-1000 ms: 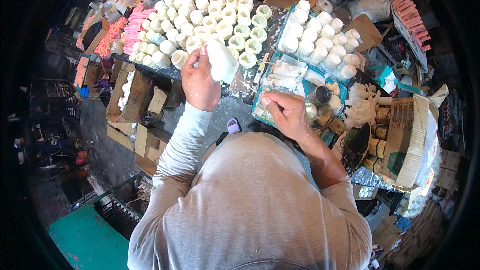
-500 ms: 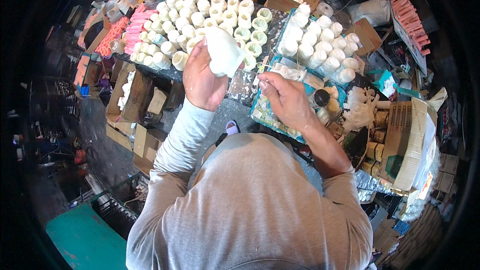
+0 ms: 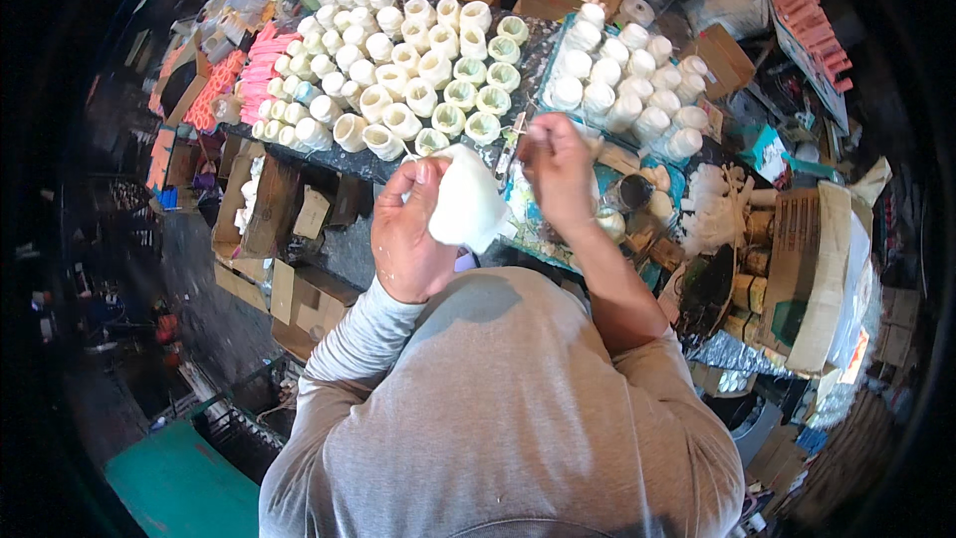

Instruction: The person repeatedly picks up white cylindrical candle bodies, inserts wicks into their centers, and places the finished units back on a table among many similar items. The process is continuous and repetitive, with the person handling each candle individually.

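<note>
At far left lie pink moulded pieces (image 3: 261,70) stacked beside the bench edge, with cardboard boxes (image 3: 299,239) below. Next, a large batch of small cream-white cups (image 3: 408,70) stands in rows on the dark worktable (image 3: 358,164); several near the front show greenish interiors, which suggests those have been treated, while the outer rows look plain. Judgement: work is well advanced but not complete, as one piece is in hand.

The left hand (image 3: 408,239) is closed around a white cup-shaped casting (image 3: 466,201), held raised above the table's near edge, in front of the person's chest. Its long axis appears tilted, running from lower left to upper right; which end is the mouth cannot be told.

The right hand (image 3: 558,169) is pinched narrow, fingers together just right of the casting, seemingly on a thin tool, though the tool itself is too small to confirm.

Further right, a second group of white capped cylinders (image 3: 627,90) stands on a blue-green tray (image 3: 528,229), with a small dark pot (image 3: 635,191) beside it, then white moulded scraps (image 3: 712,204) and a folded cardboard sheet (image 3: 812,279).
</note>
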The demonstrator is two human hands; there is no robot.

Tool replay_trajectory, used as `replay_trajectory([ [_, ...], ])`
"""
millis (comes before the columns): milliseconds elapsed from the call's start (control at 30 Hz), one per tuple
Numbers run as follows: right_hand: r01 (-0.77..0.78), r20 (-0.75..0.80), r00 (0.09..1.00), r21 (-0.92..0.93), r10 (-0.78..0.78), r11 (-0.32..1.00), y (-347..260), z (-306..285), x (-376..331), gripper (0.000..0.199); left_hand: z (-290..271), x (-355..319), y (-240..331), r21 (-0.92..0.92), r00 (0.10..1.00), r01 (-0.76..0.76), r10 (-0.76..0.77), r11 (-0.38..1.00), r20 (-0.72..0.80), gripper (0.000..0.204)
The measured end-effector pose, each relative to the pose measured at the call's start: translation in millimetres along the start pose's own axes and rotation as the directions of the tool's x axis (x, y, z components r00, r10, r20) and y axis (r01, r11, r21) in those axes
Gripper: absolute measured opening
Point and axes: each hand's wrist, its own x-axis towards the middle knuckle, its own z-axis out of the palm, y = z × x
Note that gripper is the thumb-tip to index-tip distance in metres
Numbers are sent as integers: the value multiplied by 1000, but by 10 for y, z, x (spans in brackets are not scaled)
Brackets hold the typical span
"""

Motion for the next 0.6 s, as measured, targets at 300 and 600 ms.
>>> replay_trajectory([
  [300, 222, 356, 909, 30, -218, 975, -144, -63, -307, 83, -77, 278, -101, -39, 996, -32, 28, 999, -89, 30],
  [600, -53, 496, 867, 190, -50, 980, 298, -209, -216, 79, -23, 220, -216, 233, 998, -58, 48, 971, 49, 22],
])
